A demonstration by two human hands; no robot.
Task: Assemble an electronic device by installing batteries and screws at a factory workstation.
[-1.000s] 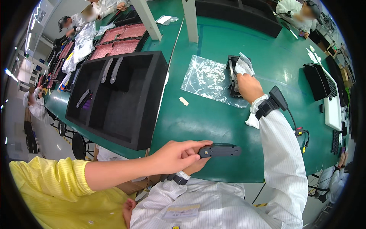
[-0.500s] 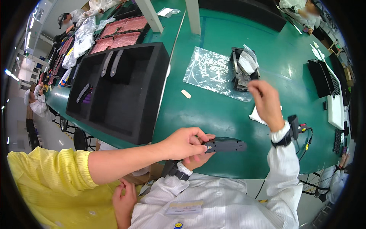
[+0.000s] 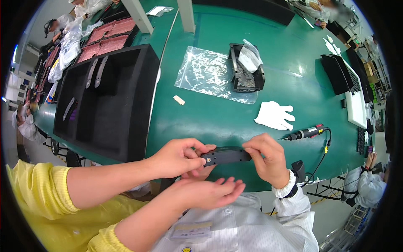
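Note:
A long, slightly curved dark plastic piece (image 3: 228, 157), with small holes and a brass-coloured spot at its left end, is held just above the table's near edge. My right hand (image 3: 267, 161) pinches its right end between thumb and fingers. At the left end is my left hand (image 3: 205, 171), mostly covered by a co-worker's hand (image 3: 178, 157) in a yellow sleeve; its fingers close round the piece. That co-worker's fingers also touch this end. Their other hand (image 3: 210, 194) is open, palm up, below the piece. An electric screwdriver (image 3: 306, 132) lies beyond my right hand.
A white glove (image 3: 273, 116) lies mid-table. Behind it stands a black box of small screws (image 3: 247, 82) beside a clear plastic bag (image 3: 201, 73). A large black foam tray (image 3: 140, 90) with similar curved pieces fills the left. A cable trails from the screwdriver.
My right hand has come down from near the screw box and taken the piece's right end. The co-worker's second hand has risen, open, below it. The view has shifted right.

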